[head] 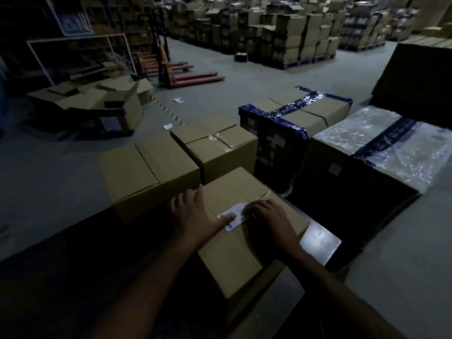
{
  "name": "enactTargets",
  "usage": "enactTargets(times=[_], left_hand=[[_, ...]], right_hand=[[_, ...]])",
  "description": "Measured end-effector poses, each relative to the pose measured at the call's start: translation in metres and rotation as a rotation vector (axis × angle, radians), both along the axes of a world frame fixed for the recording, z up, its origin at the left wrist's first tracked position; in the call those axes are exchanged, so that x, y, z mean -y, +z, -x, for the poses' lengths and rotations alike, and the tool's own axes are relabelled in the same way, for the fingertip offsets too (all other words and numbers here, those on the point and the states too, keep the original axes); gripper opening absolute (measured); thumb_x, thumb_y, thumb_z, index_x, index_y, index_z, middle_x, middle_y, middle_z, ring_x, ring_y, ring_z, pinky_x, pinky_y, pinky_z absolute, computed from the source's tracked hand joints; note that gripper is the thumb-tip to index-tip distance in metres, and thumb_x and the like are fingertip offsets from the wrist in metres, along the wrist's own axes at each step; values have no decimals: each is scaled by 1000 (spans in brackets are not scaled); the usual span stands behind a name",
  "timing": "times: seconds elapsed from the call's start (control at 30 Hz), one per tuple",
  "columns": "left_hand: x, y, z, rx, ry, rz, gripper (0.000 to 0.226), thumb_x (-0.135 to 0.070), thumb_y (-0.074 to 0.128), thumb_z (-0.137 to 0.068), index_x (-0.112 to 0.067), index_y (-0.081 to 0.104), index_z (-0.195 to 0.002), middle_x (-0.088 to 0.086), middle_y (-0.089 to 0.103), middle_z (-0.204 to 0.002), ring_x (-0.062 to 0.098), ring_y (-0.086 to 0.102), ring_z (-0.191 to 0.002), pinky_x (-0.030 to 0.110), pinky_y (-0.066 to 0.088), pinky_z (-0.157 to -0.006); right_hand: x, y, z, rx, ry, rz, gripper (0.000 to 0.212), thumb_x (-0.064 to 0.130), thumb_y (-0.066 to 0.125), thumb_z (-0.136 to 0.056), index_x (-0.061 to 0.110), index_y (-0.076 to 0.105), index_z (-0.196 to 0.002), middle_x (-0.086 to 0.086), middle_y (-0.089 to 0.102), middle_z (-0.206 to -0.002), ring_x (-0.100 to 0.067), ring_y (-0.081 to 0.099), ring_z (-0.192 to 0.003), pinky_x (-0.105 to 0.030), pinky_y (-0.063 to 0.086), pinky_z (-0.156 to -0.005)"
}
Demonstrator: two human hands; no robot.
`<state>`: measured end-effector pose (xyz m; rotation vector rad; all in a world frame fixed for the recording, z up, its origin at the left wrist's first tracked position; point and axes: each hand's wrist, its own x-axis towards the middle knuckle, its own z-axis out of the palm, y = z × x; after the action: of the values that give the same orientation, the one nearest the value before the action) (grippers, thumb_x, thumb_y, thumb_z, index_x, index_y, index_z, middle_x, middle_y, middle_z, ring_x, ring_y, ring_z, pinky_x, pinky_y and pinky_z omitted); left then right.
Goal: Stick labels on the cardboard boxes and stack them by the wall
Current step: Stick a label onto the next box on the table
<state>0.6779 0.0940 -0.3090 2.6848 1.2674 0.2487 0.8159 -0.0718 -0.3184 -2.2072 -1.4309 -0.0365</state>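
Here the white label (232, 216) lies on top of the nearest box (244, 231), its print too small to read. The left hand (195, 214) spreads flat with its thumb pressing the label; the right hand (266, 216) lays its fingers on the label's right edge. Two plain boxes (146, 172) stand just beyond, blue-taped ones (293, 123) to the right.
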Motion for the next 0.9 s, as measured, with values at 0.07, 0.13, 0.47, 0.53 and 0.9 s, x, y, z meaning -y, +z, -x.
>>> enactTargets(times=[0.07,0.13,0.47,0.53,0.9], left_hand=[[7,2,-4,-33,20,-10,138,-109,21,-49,-22,19,-156,15,30,-157,33,28,-143,50,19,-117],[15,3,-9,-50,44,4,136,-108,27,-49,-23,21,-155,15,30,-155,33,28,-141,50,21,-115],[33,-7,-13,25,137,-42,133,-108,27,-49,-24,30,-152,8,40,-151,26,36,-137,47,24,-112],[34,-5,-13,20,142,-37,135,-109,22,-47,-25,30,-152,7,40,-151,25,36,-137,46,23,-112],[35,-2,-16,39,170,-9,134,-110,27,-42,-31,30,-151,1,42,-148,21,39,-134,44,24,-113]], right_hand=[[4,2,-14,-17,30,33,21,28,66,-88,26,68,-110,7,65,-119,-14,53,-112,-30,41,-92],[7,5,-28,-43,50,41,21,30,66,-86,25,70,-106,7,67,-114,-13,57,-108,-35,46,-92],[-8,3,-23,-204,-10,-41,13,25,70,-83,28,69,-95,18,59,-93,0,50,-90,-16,37,-73],[-5,7,-31,-308,45,-34,10,21,73,-81,24,72,-89,22,57,-80,5,57,-80,-9,40,-65],[-2,-1,-33,-331,62,-11,20,29,71,-84,31,59,-100,14,54,-103,-4,42,-99,-15,37,-77]])
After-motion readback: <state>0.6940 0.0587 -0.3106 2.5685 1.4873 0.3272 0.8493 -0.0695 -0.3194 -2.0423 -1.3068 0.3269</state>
